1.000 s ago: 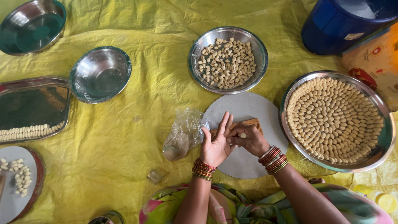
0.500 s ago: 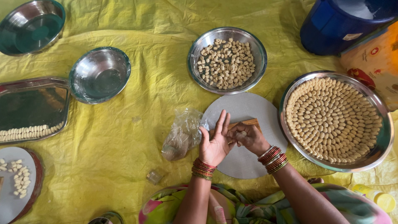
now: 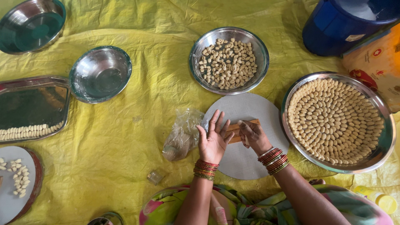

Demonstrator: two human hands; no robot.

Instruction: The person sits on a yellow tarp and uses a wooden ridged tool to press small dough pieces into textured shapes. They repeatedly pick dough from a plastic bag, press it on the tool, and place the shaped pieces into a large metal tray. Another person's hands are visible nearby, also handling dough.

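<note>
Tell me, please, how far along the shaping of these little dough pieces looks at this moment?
Well along: the large steel tray is almost filled with shaped pieces in rings. In hand: the right hand presses on a ridged wooden comb over the round board, the left hand open beside it. Left: a bowl of cut pieces.

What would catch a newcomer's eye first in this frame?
The big steel tray at right, filled with pale pieces in tight rings. At centre, the left hand is open-palmed beside the right hand, which presses on a ridged wooden block over a round grey board. Everything sits on a yellow sheet.
</note>
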